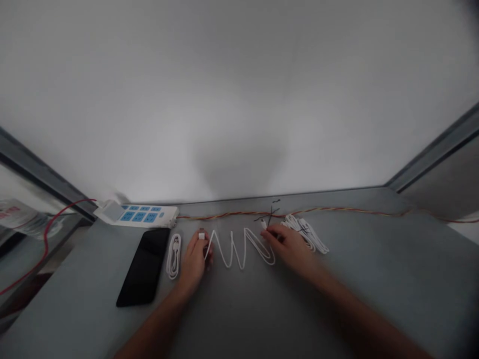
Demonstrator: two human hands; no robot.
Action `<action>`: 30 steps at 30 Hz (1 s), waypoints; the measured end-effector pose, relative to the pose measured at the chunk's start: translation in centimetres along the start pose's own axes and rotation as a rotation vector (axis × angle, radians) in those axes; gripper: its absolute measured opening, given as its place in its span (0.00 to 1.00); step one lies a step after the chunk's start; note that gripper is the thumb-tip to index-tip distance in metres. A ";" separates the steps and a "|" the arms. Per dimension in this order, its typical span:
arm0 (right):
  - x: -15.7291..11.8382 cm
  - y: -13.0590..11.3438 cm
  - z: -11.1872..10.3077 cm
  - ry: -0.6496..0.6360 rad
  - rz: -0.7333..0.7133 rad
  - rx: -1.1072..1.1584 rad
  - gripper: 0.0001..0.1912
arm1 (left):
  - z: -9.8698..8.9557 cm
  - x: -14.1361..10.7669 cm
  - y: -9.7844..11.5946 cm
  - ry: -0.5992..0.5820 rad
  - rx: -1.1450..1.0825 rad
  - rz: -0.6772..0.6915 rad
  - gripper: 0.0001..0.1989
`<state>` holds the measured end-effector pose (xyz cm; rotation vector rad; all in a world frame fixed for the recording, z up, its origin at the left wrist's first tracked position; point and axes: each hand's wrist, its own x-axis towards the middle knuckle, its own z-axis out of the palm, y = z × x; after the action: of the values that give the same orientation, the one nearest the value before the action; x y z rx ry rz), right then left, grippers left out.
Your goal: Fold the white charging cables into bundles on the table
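The left hand (pixel 195 254) has its fingers clamped on the rectangular white plug (pixel 202 234) of a thin white charging cable (pixel 244 249); the right hand (pixel 290 244) pinches the slim white opposite connector (pixel 264 224). Between them the cable lies in zigzag folds on the flat grey tabletop (pixel 243 314), its long axis running left to right, neither hand clearly nearer, the slack inward of both sets of fingertips
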<state>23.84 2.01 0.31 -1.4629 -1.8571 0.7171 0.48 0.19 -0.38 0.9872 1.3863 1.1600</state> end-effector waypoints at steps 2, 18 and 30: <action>-0.1 -0.1 0.0 -0.029 -0.083 -0.068 0.15 | 0.1 -0.3 -0.2 -0.018 0.070 0.030 0.05; -0.8 -0.5 1.4 -0.293 -0.166 -0.081 0.22 | 2.2 -2.2 -1.4 -0.101 0.641 0.285 0.15; -0.6 0.2 1.7 -0.085 0.105 0.206 0.26 | 1.9 -1.8 -0.8 0.024 0.381 0.246 0.14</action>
<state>22.69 1.40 -1.03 -1.4227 -1.7204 1.0045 2.60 -1.44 -0.78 1.4504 1.5724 1.1068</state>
